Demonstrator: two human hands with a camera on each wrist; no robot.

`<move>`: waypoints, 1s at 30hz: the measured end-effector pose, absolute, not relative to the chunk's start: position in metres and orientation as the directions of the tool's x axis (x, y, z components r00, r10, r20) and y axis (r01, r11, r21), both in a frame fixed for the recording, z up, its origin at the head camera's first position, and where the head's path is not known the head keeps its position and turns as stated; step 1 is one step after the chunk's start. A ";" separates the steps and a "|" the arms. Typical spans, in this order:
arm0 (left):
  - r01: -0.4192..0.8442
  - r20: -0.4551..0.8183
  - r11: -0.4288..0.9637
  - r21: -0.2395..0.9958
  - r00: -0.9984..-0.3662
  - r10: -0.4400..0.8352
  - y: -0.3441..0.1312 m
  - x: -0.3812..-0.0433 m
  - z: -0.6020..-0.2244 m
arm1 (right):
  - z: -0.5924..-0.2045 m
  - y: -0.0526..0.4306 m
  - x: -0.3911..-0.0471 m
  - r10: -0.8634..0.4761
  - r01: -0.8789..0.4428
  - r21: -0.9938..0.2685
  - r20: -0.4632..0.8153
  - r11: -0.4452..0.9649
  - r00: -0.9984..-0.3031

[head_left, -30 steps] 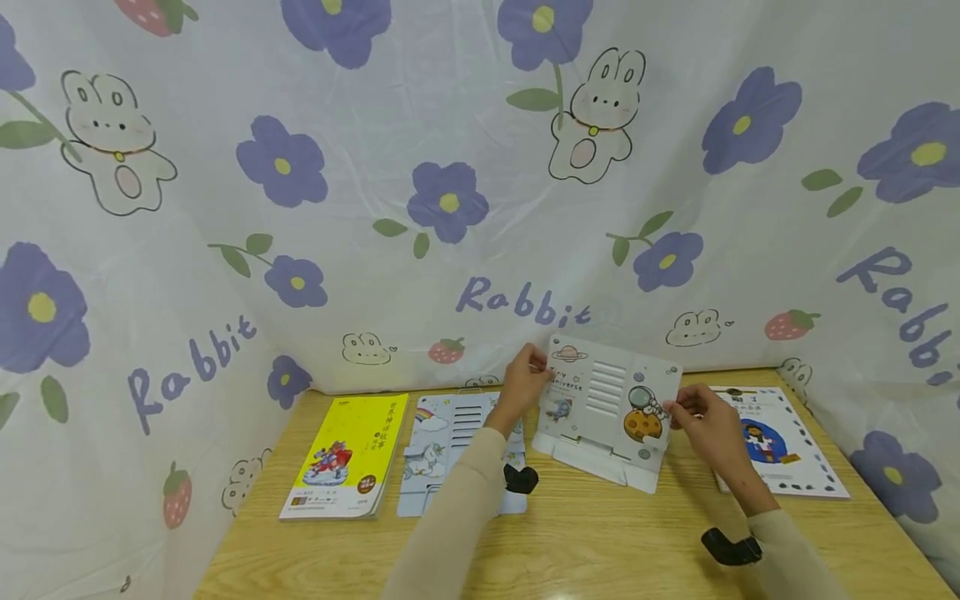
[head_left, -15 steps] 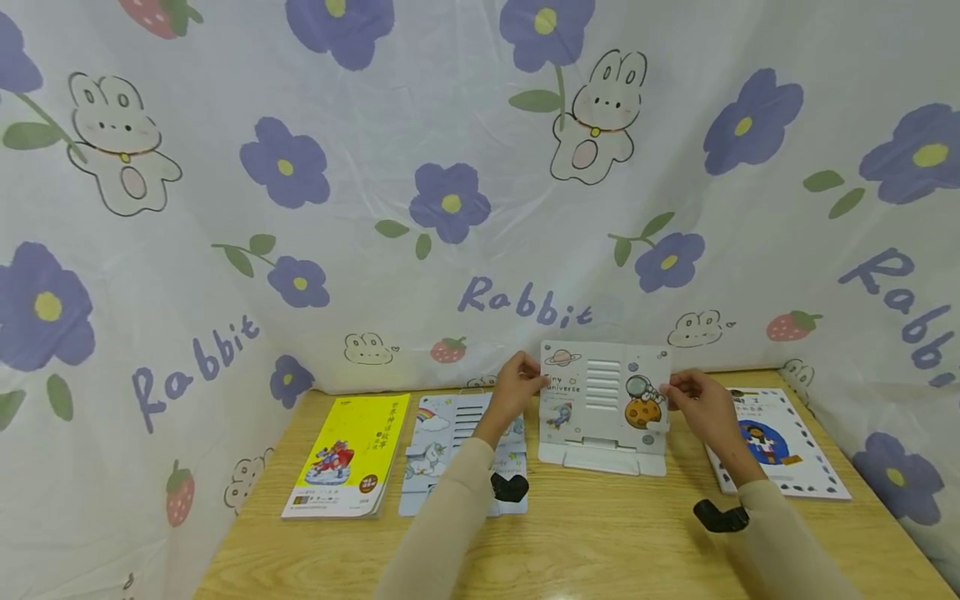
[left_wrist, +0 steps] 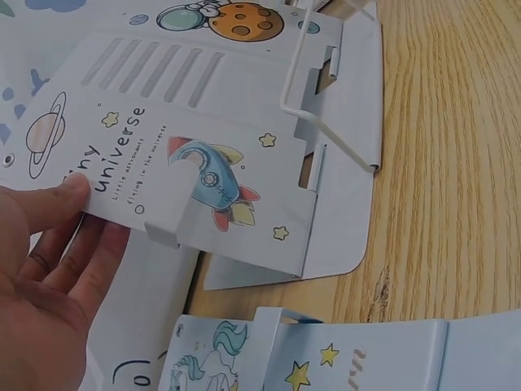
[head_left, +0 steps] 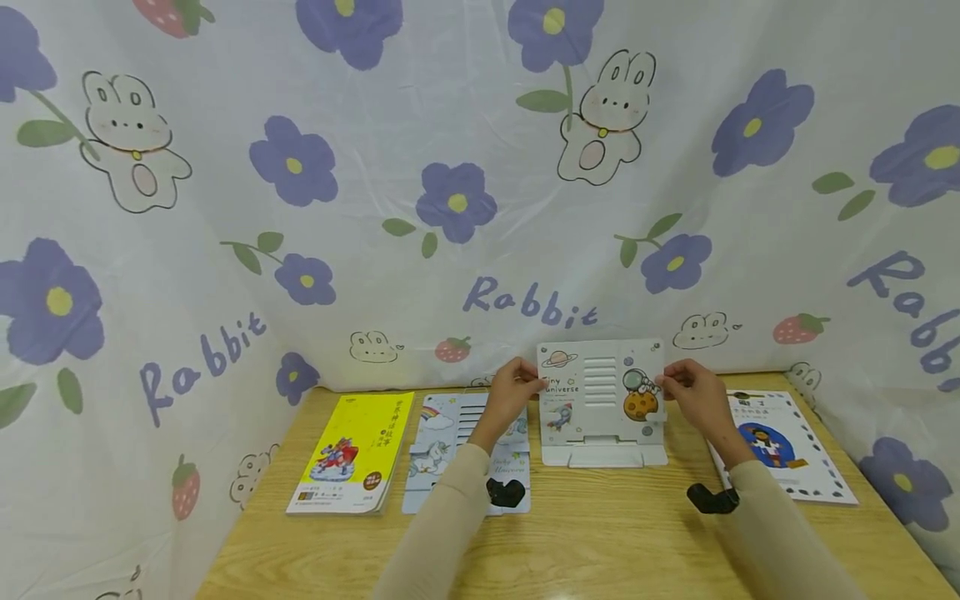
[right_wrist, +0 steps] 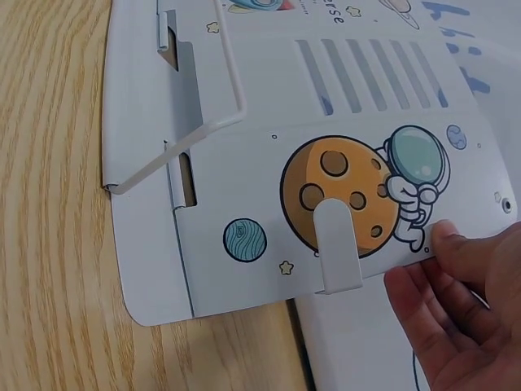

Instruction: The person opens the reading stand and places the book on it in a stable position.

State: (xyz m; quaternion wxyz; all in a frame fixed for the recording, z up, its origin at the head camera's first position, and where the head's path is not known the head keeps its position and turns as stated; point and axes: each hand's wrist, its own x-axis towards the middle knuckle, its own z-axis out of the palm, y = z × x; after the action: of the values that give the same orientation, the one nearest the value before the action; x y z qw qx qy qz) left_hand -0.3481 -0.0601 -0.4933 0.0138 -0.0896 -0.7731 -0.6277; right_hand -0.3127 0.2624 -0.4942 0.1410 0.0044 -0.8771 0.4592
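A white book stand (head_left: 602, 425) with a space print stands tilted back on the table, its base plate on the wood. My left hand (head_left: 510, 396) pinches its left edge beside the "Tiny universe" lettering, thumb in front. On the opposite edge, by the astronaut, my right hand (head_left: 699, 402) pinches it between thumb and fingers. A wire page holder (left_wrist: 334, 137) juts from the lower front in the left wrist view. Small clips (right_wrist: 338, 248) sit at the stand's side edges. Behind my left forearm, a blue unicorn book stand (head_left: 431, 467) is partly hidden.
A yellow book (head_left: 367, 433) lies at the left of the wooden table (head_left: 585, 542). To the right is a white book (head_left: 806, 450) with a blue circle, partly covered by my right arm. A printed curtain (head_left: 390, 275) hangs right behind the table's back edge.
The space-print stand has turned from slanted to nearly square-on and settled slightly left. Both hands have kept hold of its edges and moved with it. The view has shifted slightly.
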 end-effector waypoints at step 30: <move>0.170 0.162 0.193 0.966 -0.985 0.053 -0.046 -0.350 -0.495 | -0.496 0.269 -0.310 0.159 -0.121 -0.826 0.246 0.551 -0.956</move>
State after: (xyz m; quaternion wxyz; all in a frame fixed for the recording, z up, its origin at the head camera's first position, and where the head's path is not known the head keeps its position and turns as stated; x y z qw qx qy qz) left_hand -0.3502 -0.0461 -0.4946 0.0460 -0.0723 -0.7710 -0.6310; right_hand -0.3100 0.2693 -0.4956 0.1478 -0.0111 -0.8682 0.4736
